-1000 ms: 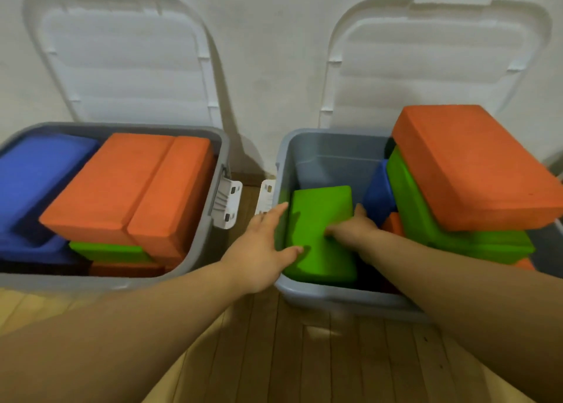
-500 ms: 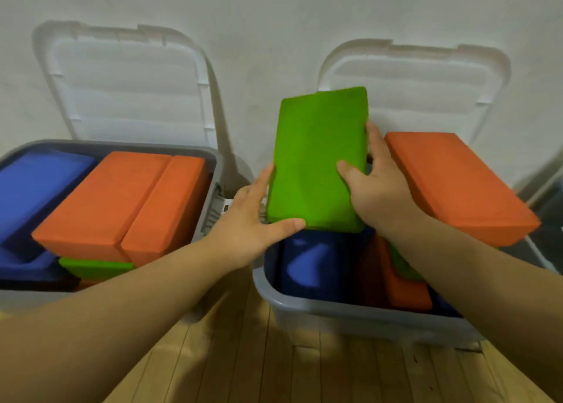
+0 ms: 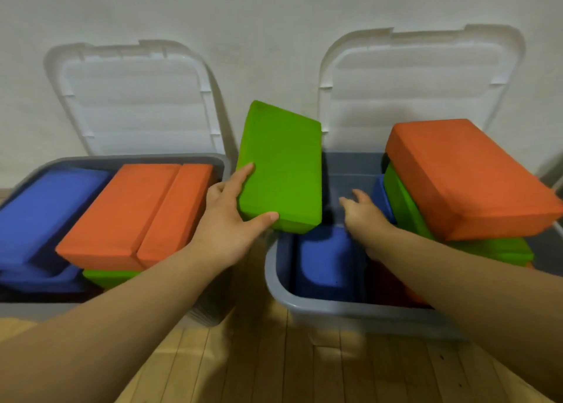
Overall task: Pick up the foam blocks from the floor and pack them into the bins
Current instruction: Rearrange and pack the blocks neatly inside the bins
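**One head-worn view, looking forward and down**

The single wide-angle camera sits above and just in front of the right bin (image 3: 307, 309). It tilts down across the bin's near rim toward the wall (image 3: 274, 22) behind it. It is close: both forearms (image 3: 122, 326) enter from the bottom edge. The left bin (image 3: 137, 159) lies left of the right bin, and the floor boards (image 3: 274, 372) lie in front of it. Lines bend near the frame edges.

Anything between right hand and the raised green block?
Nothing: head view shows a bare gap, the right bin behind. Right hand is off the raised green block; left hand grips it.
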Available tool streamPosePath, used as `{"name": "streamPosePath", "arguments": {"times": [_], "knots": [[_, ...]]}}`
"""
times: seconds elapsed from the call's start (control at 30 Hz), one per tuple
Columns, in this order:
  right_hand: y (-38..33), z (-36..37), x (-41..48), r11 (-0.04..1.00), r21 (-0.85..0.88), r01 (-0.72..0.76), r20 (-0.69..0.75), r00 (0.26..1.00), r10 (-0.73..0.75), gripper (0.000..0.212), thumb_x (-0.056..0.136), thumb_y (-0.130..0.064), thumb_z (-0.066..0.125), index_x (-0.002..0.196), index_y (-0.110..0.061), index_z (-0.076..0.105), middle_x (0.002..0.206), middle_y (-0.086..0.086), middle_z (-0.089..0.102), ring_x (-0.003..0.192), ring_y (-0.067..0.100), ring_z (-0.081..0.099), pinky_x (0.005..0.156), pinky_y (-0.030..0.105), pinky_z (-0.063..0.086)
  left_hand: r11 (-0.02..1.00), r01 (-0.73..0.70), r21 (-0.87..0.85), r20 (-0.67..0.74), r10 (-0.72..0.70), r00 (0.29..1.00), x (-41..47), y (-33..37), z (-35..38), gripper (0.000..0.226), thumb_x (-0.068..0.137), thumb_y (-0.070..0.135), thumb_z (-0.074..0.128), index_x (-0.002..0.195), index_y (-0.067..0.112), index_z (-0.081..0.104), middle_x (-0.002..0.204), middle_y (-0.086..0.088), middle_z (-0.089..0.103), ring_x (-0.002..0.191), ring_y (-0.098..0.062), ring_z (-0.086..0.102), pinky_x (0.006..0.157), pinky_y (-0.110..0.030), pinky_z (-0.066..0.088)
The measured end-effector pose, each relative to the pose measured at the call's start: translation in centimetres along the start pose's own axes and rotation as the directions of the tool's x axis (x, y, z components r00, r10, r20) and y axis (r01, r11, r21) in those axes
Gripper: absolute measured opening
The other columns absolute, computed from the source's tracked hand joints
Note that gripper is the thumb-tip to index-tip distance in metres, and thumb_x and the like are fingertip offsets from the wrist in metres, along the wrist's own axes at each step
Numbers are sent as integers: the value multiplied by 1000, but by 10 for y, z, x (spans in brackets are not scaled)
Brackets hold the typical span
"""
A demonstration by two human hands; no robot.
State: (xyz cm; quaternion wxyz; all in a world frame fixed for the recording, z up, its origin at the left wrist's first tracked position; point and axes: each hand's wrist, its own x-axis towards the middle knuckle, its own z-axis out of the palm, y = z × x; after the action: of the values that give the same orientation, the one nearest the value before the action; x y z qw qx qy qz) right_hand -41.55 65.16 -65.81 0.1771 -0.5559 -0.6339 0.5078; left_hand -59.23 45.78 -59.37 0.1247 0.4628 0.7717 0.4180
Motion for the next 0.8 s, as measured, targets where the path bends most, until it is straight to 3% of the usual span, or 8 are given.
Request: {"name": "streamPosePath", "arguments": {"times": [0.1,0.13,0.2,0.27,0.4,0.57,0.7,0.8], "knots": [[29,8,10,926,-371,-71,241,955,169,19,91,-32,61,96,-15,56,95,2,54,79,15,52,72,27,43,999,44,-2,-58,-44,997,-1,-4,3,86,79,33,85,148,47,36,139,-8,38,104,8,33,89,11,16],[33,11,13,891,-447,-75,265,940,213,20,94,-29,61,103,-11,58,100,4,55,86,17,53,75,30,41,999,48,-11,-61,-49,997,0,-3,4,83,80,32,85,147,46,38,138,-8,39,102,8,35,89,11,18],[47,17,24,861,-503,-79,267,933,242,64,89,-36,68,142,-8,46,136,8,52,123,27,52,97,33,37,998,47,-31,-73,-49,996,1,-3,5,74,82,33,83,142,47,42,136,-7,39,91,14,40,85,11,21],[57,27,30,833,-549,-76,256,933,254,100,81,-49,72,159,-11,23,158,12,38,142,33,39,116,44,30,997,52,-59,-96,-57,994,1,-4,6,65,85,38,79,139,45,45,134,-6,40,89,32,38,82,10,26],[79,36,25,759,-647,-78,260,913,315,110,98,-40,65,156,-6,-22,167,21,13,149,33,31,117,33,25,991,80,-108,-143,-95,985,0,-11,10,56,90,41,73,141,42,49,132,-4,45,93,24,47,94,-8,40],[86,38,25,805,-584,-105,262,914,310,117,94,-39,70,154,5,-20,168,22,2,155,30,11,123,33,13,996,1,-88,-117,-11,993,0,-9,14,59,91,29,75,142,40,47,138,-1,43,104,36,31,90,9,22],[87,31,33,941,-317,-121,150,973,175,133,72,-30,92,161,-9,-6,167,11,15,150,29,27,118,40,32,995,-20,-100,-114,8,993,0,-3,16,61,91,27,75,142,41,45,135,0,39,105,36,31,91,9,20],[81,26,31,940,-299,-163,94,975,199,147,50,-53,92,162,-24,0,164,14,22,146,36,33,116,48,36,995,-15,-97,-120,4,993,0,-1,15,61,91,29,74,143,41,45,135,1,38,104,32,34,89,10,20]]}}
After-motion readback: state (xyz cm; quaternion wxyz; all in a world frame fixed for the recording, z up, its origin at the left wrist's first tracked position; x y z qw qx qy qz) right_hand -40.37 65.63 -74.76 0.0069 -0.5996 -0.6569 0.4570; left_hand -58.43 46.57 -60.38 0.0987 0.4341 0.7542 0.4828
